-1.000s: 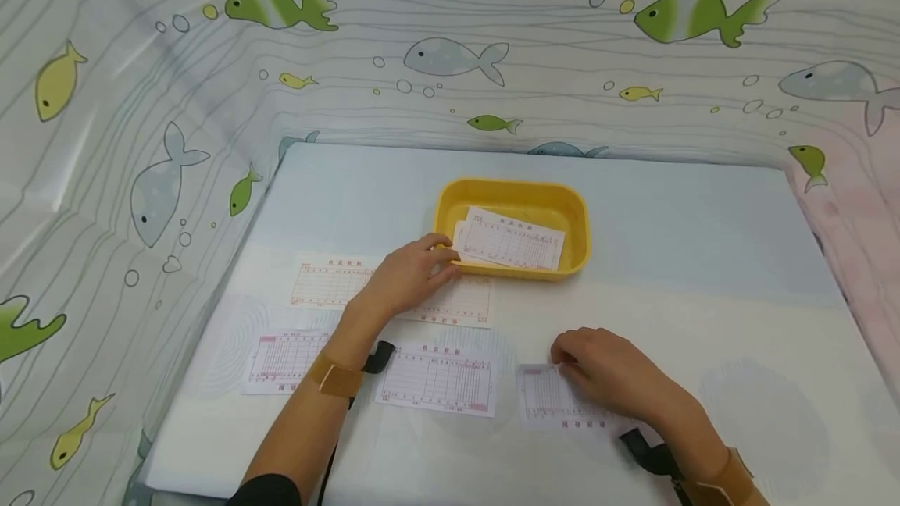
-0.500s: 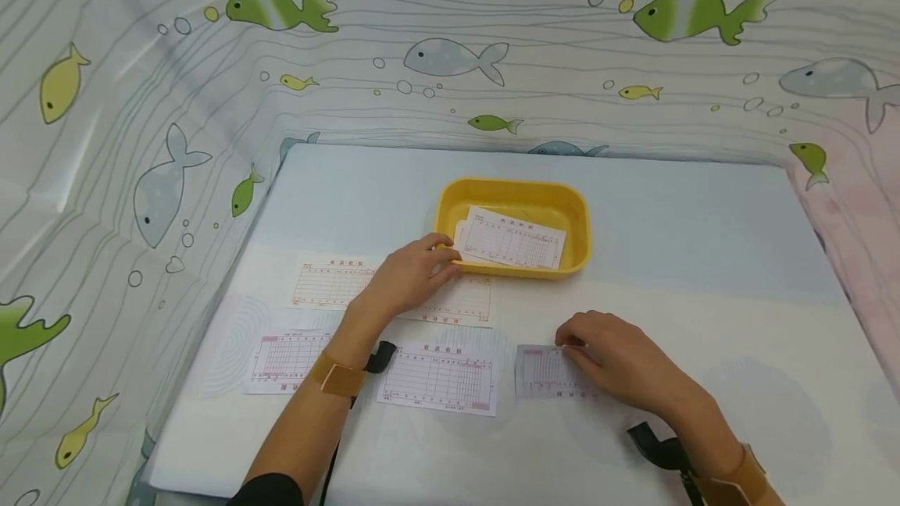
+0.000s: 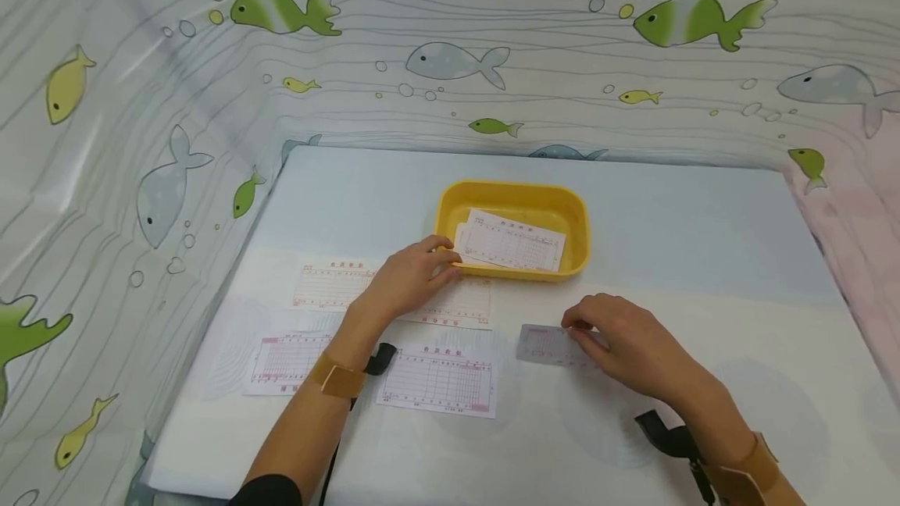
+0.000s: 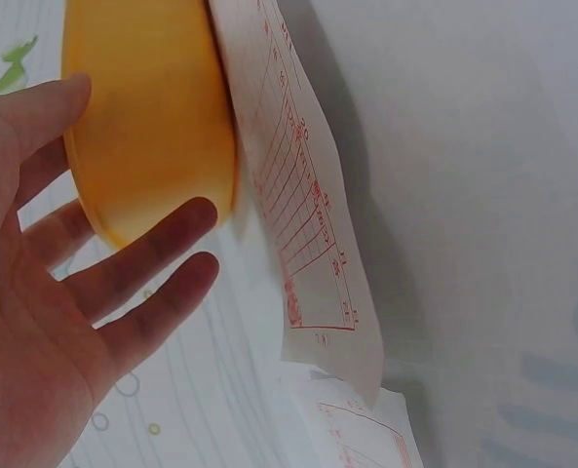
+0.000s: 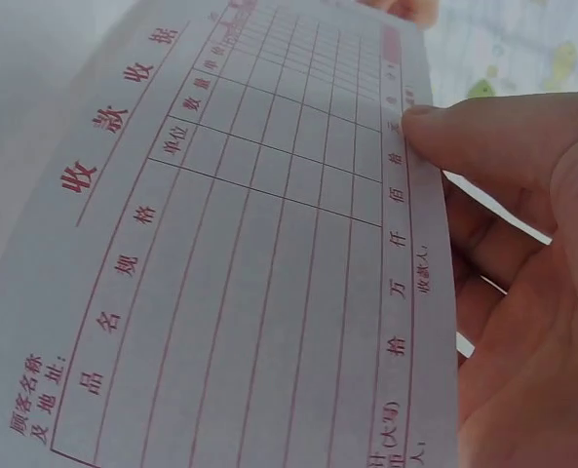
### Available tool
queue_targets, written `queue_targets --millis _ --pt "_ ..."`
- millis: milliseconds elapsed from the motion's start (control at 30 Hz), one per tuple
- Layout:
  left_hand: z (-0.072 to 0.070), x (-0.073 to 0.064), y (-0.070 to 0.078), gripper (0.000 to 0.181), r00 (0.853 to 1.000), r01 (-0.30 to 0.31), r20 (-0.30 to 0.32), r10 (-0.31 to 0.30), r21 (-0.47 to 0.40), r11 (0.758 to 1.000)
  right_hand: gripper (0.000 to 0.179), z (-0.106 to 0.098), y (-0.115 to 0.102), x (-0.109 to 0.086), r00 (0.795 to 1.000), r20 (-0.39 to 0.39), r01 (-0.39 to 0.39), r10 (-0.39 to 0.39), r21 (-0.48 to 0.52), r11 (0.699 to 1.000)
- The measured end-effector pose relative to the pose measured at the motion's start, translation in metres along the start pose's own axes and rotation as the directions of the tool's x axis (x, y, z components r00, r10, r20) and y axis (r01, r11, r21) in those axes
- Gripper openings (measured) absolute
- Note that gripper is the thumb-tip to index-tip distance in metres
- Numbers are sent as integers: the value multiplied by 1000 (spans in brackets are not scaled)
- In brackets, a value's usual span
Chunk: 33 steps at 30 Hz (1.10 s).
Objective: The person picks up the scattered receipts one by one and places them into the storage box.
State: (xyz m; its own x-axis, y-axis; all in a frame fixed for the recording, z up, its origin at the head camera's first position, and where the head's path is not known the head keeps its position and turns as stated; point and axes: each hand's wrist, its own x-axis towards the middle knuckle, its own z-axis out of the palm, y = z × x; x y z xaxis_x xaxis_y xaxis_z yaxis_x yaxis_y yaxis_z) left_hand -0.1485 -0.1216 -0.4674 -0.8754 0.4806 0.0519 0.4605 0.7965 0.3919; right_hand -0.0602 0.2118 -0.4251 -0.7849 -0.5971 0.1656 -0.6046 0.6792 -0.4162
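My right hand [image 3: 626, 346] pinches a printed receipt slip [image 3: 543, 344] by one long edge, thumb on the printed face and fingers behind. The slip is tilted up, and its purple-red grid and Chinese characters fill much of the right wrist view. My left hand [image 3: 411, 276] holds the near left corner of a yellow plastic tray [image 3: 580, 229]. In the left wrist view the thumb lies outside the tray wall, two fingers reach behind the wall, and the other two fingers [image 4: 203, 213] extend outside. Receipt slips [image 3: 516, 240] lie overlapping in the tray.
Before the tray lie orange-printed slips [image 3: 330, 287], partly under my left arm. Closer in are a purple-printed slip [image 3: 288, 361] on the left and another purple-printed slip [image 3: 437, 381] in the middle. A fish-patterned sheet [image 3: 351, 6] covers the walls behind the white table [image 3: 703, 233].
My right hand has moved away from me, raising and tilting the receipt slip off the table. The left hand stays at the tray's corner.
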Motion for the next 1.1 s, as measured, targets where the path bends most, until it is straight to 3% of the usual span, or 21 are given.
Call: queue_targets --millis 400,633,1100 --pt "-5 -2 -2 27 1000 24 15 -25 31 999 24 -19 6 15 997 -59 46 -47 -29 999" --pt "-3 -1 -1 25 1000 -13 2 13 7 1000 25 -32 8 22 998 -50 22 -25 -56 998" --pt "-4 -1 -1 25 1000 2 10 -2 1 1000 18 -45 10 47 999 -47 -20 18 -37 999"
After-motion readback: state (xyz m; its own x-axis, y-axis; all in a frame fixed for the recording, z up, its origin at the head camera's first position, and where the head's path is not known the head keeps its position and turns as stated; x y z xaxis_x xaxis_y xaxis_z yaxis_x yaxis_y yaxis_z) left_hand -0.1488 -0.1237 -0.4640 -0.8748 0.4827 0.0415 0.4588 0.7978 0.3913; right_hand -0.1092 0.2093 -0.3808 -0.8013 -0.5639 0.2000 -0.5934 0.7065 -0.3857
